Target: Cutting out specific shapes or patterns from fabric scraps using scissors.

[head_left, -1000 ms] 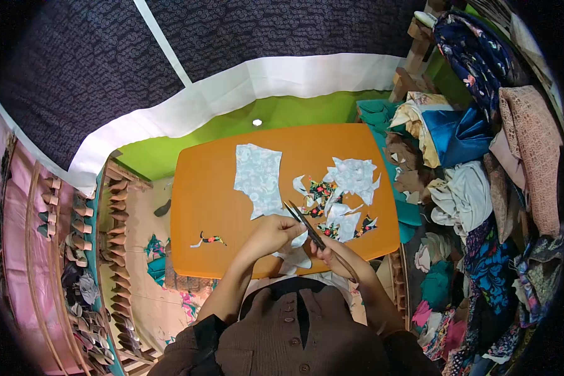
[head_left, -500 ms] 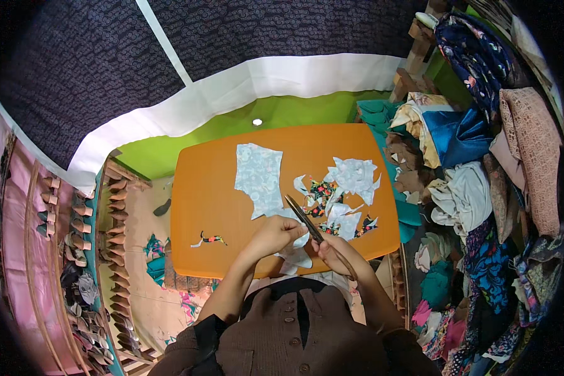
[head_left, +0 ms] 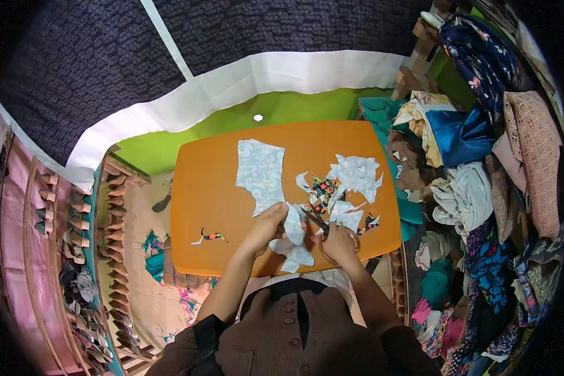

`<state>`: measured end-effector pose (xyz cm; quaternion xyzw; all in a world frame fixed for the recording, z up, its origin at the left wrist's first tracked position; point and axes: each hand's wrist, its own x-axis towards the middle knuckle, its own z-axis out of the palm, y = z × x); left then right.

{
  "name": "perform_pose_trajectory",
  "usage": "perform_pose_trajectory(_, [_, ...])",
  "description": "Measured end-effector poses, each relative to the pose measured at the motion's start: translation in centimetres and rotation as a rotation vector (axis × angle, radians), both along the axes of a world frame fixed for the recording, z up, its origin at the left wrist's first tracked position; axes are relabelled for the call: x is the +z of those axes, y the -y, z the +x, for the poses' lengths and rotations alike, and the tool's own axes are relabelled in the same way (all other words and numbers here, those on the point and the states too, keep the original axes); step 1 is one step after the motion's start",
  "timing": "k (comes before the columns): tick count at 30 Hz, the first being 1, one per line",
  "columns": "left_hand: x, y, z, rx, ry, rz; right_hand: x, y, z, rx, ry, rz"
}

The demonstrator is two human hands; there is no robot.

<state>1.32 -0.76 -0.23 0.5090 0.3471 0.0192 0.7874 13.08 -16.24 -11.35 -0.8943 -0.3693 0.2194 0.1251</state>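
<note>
My left hand (head_left: pixel 269 228) is closed, pinching a small pale fabric piece (head_left: pixel 294 226) between thumb and fingers above the near part of the orange table (head_left: pixel 222 197). My right hand (head_left: pixel 341 243) grips a pair of scissors (head_left: pixel 316 219) by the handles, with the blades pointing up and left toward that piece. Whether the blades touch the cloth I cannot tell. Just below the held piece, another pale scrap (head_left: pixel 292 253) lies at the table's near edge. A larger pale patterned cut piece (head_left: pixel 261 172) lies flat beyond my left hand.
Pale scraps (head_left: pixel 358 177) and dark floral scraps (head_left: pixel 323 193) are heaped on the table's right side. One small floral strip (head_left: pixel 212 236) lies at left. Folded and bundled fabrics (head_left: pixel 462 197) crowd the right; racks of shoe-shaped forms (head_left: pixel 116 235) stand at left.
The scissors have gone from upright in front of me to lower and right, tilted toward the cloth. My left hand has risen slightly, lifting the pale piece into plainer view.
</note>
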Motion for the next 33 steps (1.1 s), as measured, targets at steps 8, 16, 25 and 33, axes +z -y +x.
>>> perform_pose_trajectory(8, [-2.7,-0.8,-0.4,0.025,-0.002,-0.075,-3.4,0.2,-0.7,0.012,0.094,0.162])
perform_pose_trajectory(16, [-4.7,0.0,0.7,0.109,-0.08,-0.037,-1.8,0.2,-1.3,-0.04,0.053,0.16])
perform_pose_trajectory(25, [-7.0,1.6,3.8,0.444,0.026,-0.188,0.8,1.0,-0.4,-0.16,-0.008,0.423])
perform_pose_trajectory(33, [-6.9,3.7,8.3,0.295,0.01,-0.278,2.0,0.6,5.1,-0.908,-2.067,0.783])
